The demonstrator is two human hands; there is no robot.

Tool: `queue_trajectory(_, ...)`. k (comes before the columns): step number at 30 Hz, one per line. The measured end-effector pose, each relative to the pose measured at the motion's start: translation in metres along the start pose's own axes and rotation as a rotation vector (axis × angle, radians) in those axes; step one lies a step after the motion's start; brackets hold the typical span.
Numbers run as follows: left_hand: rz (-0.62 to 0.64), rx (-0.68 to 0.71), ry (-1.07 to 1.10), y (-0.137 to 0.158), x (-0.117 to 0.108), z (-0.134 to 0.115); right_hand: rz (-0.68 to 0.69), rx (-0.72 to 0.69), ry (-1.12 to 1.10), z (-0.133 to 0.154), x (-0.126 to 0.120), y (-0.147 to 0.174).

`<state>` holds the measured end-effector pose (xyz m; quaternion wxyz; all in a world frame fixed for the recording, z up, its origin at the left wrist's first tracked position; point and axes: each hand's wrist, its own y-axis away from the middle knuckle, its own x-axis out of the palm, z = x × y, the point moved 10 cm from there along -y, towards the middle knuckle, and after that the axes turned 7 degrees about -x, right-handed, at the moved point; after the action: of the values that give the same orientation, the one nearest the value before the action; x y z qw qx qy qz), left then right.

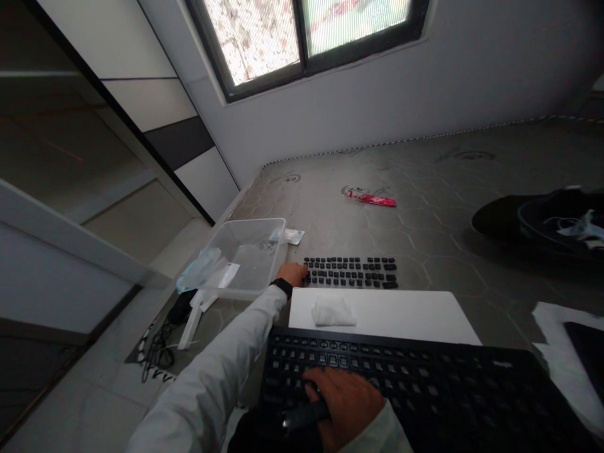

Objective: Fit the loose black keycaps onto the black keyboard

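A black keyboard (406, 371) lies across the near foreground, with bare switches showing where keys have been taken off. My right hand (349, 402) is over its left part, closed around a dark stubby tool (306, 415) with a small shiny tip; its exact kind is unclear. My left hand (292, 274) reaches far forward to the left end of the rows of loose black keycaps (349, 275). Its fingers are drawn together at the outermost keycaps, and what they hold is too small to make out. A dark watch (282, 287) is on the left wrist.
Between keyboard and keycaps lies a white board (401, 311) with a folded white tissue (333, 311). Left stands a clear plastic bin (257, 251). Farther off is a red packet (377, 200). A dark bag (504, 217) sits at right, black cables (158, 352) at left.
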<state>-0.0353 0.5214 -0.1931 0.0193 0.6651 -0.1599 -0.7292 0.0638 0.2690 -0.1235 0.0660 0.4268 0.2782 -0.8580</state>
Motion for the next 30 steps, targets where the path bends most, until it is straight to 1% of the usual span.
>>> queue_trajectory(6, 0.003, -0.044, 0.084, 0.002, 0.001, 0.010, -0.010, -0.005, -0.007, 0.001, -0.002, 0.000)
queue_trajectory(10, -0.013, -0.062, 0.207, 0.002, 0.001, 0.015, 0.018, 0.022, -0.012, 0.000, -0.002, -0.002)
queue_trajectory(14, -0.061, -0.065, 0.406, 0.006, -0.005, 0.018, 0.058, 0.055, -0.016, -0.001, -0.002, -0.003)
queue_trajectory(18, -0.119, -0.067, 0.685, 0.026, -0.013, 0.024, 0.143, 0.080, -0.027, 0.000, -0.001, -0.005)
queue_trajectory(20, -0.118, -0.075, 0.851, 0.044, -0.013, 0.028, 0.201, 0.094, -0.027, 0.000, -0.001, -0.007)
queue_trajectory(22, -0.085, -0.079, 0.993, 0.068, -0.010, 0.029, 0.264, 0.106, -0.020, 0.000, -0.001, -0.008)
queue_trajectory(24, -0.048, -0.099, 1.137, 0.098, -0.005, 0.031, 0.314, 0.115, -0.010, 0.000, -0.001, -0.009)
queue_trajectory(26, -0.061, -0.180, 1.301, 0.136, 0.001, 0.038, 0.350, 0.116, -0.006, 0.001, 0.000, -0.010)
queue_trajectory(27, -0.099, -0.248, 1.375, 0.157, 0.006, 0.044, 0.363, 0.117, -0.003, 0.001, 0.001, -0.011)
queue_trajectory(28, -0.165, -0.319, 1.407, 0.180, 0.010, 0.050, 0.373, 0.120, 0.001, 0.001, 0.001, -0.011)
queue_trajectory(30, -0.300, -0.435, 1.414, 0.227, 0.019, 0.058, 0.381, 0.129, 0.014, 0.000, 0.003, -0.010)
